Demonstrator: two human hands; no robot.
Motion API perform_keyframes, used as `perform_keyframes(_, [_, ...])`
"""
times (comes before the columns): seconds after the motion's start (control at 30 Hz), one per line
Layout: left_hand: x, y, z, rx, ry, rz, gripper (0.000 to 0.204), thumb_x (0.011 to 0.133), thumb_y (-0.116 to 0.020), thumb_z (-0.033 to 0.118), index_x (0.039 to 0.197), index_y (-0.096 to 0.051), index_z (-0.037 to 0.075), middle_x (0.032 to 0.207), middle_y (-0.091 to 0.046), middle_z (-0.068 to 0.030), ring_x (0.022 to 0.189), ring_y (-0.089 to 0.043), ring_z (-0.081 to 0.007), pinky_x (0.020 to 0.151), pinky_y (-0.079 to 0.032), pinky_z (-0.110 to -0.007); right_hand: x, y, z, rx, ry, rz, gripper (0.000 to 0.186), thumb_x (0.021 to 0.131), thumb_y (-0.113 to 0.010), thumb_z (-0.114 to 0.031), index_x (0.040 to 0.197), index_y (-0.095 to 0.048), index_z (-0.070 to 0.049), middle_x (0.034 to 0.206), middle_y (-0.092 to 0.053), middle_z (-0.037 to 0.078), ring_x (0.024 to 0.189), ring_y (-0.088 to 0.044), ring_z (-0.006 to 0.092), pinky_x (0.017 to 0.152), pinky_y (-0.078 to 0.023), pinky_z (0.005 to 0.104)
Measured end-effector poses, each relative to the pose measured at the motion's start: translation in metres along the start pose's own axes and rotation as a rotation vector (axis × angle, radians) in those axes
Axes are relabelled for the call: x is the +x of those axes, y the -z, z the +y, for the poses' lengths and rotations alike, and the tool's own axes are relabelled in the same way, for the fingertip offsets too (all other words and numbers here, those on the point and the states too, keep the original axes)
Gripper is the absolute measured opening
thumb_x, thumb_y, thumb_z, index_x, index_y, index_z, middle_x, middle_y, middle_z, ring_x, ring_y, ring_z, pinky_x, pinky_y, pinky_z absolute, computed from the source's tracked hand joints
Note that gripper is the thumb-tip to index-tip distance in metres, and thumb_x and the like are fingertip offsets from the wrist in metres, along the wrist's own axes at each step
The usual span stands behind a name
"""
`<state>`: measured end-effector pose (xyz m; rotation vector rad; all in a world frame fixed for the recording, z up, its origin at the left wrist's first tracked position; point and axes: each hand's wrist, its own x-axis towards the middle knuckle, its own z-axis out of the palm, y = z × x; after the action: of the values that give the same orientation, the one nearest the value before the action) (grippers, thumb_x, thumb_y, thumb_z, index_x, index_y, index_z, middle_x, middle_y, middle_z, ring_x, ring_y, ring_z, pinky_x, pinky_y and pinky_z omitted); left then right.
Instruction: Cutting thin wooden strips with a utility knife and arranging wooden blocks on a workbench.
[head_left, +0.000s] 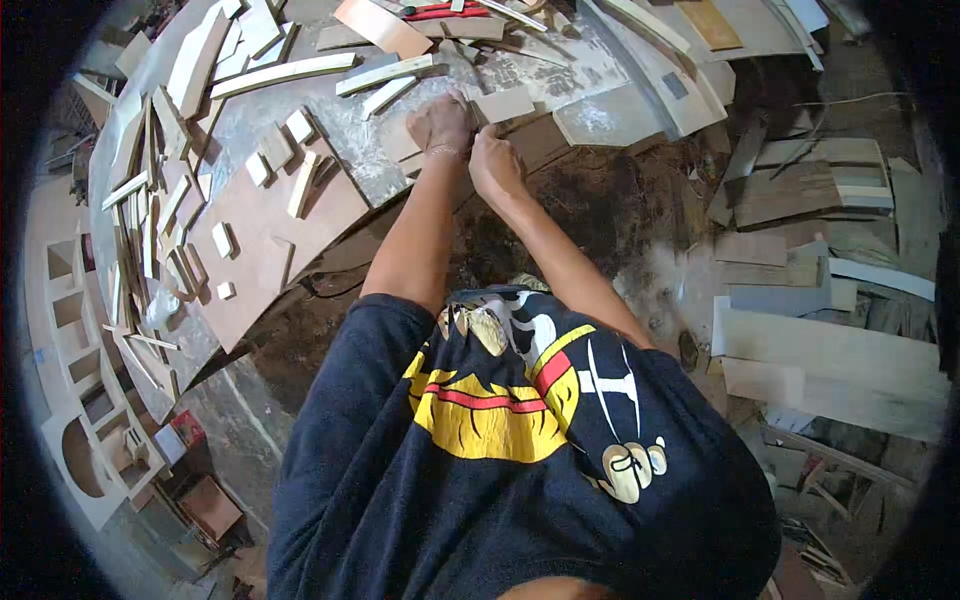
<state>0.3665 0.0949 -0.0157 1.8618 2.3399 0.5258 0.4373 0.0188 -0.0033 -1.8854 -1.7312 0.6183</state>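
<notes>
Just beyond the right hand's fingers, a pale tan rectangular wooden board [505, 104] lies at the near edge of a grey, dust-streaked table [345, 128]; its near end reaches up to the hands, but I cannot tell whether they touch it. The left hand [438, 122] and the right hand [497, 168] are close beside each other, the left slightly farther out. Both sets of fingers are curled inward; what they pinch, if anything, is hidden. Beyond and to the left of the left fingers lie a short pale wooden strip [388, 96] and a long, slightly curved-looking pale strip [285, 75]. Farther left, a brown plywood sheet [255, 300] carries small pale wooden blocks [276, 146]. Well beyond the fingers rests a red-and-black tool [440, 12].
</notes>
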Motion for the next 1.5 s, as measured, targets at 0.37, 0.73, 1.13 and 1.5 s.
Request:
perform_keyframes(0.37, [-0.002, 0.002, -0.001, -0.008, -0.023, 0.04, 0.045, 0.082, -0.033, 0.033, 0.063, -0.063, 0.005, 0.064, -0.059, -0.0159, 0.061, -0.058, -0.0303, 0.062, -0.043, -0.039, -0.008, 0.015, -0.005, 0.077, 0.005, -0.015, 0.024, 0.087, -0.033, -0.016, 0.086, -0.042, 0.007, 0.071, -0.054, 0.031, 0.071, -0.054, 0.0451, 0.057, -0.043, 0.0496])
perform_keyframes(0.73, [0.005, -0.01, -0.011, 0.0, 0.023, -0.011, 0.049, 0.083, -0.029, 0.04, 0.071, -0.064, 0.008, 0.073, -0.06, -0.0157, 0.069, -0.058, -0.0334, 0.064, -0.042, -0.04, -0.024, 0.023, 0.004, 0.043, -0.144, -0.171, 0.025, 0.086, -0.034, -0.018, 0.086, -0.042, 0.006, 0.075, -0.054, 0.032, 0.075, -0.053, 0.0458, 0.064, -0.042, 0.0507])
perform_keyframes(1.13, [0.011, -0.023, -0.013, -0.069, -0.007, -0.005, 0.049, 0.083, -0.03, 0.038, 0.069, -0.064, 0.005, 0.07, -0.06, -0.0164, 0.068, -0.059, -0.0321, 0.066, -0.043, -0.039, -0.013, 0.023, -0.004, 0.02, -0.107, -0.133, 0.022, 0.085, -0.035, -0.012, 0.084, -0.043, 0.008, 0.072, -0.055, 0.031, 0.071, -0.055, 0.0438, 0.062, -0.044, 0.049])
perform_keyframes(1.5, [0.005, 0.004, -0.005, -0.029, 0.073, -0.073, 0.05, 0.082, -0.028, 0.042, 0.075, -0.064, 0.008, 0.076, -0.06, -0.017, 0.074, -0.058, -0.0325, 0.069, -0.043, -0.04, -0.04, 0.011, 0.009, 0.022, -0.156, -0.178, 0.026, 0.087, -0.033, -0.017, 0.087, -0.042, 0.007, 0.072, -0.054, 0.031, 0.073, -0.055, 0.044, 0.061, -0.044, 0.0484])
